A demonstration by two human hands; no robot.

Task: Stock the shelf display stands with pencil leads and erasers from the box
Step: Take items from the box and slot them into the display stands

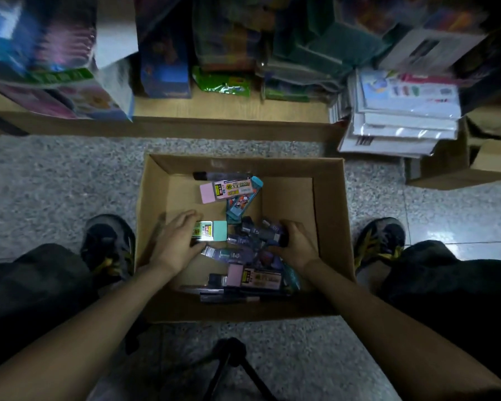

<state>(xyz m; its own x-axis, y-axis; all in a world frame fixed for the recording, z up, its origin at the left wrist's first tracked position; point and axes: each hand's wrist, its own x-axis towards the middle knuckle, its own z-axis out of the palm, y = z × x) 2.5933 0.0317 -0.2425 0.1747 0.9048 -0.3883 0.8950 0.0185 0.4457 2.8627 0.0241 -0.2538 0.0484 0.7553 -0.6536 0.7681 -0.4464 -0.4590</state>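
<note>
An open cardboard box stands on the floor between my feet. Both hands are inside it. My left hand grips a mint-green eraser in a printed sleeve. My right hand holds several dark pencil lead cases. A pink eraser lies at the far end of the box beside a teal lead case. Another pink eraser lies near the front among more dark lead cases.
The lowest wooden shelf runs along the top, packed with coloured toy boxes and packets. A stack of white packaged sheets overhangs it at the right, next to another cardboard box. A black tripod stands below the box.
</note>
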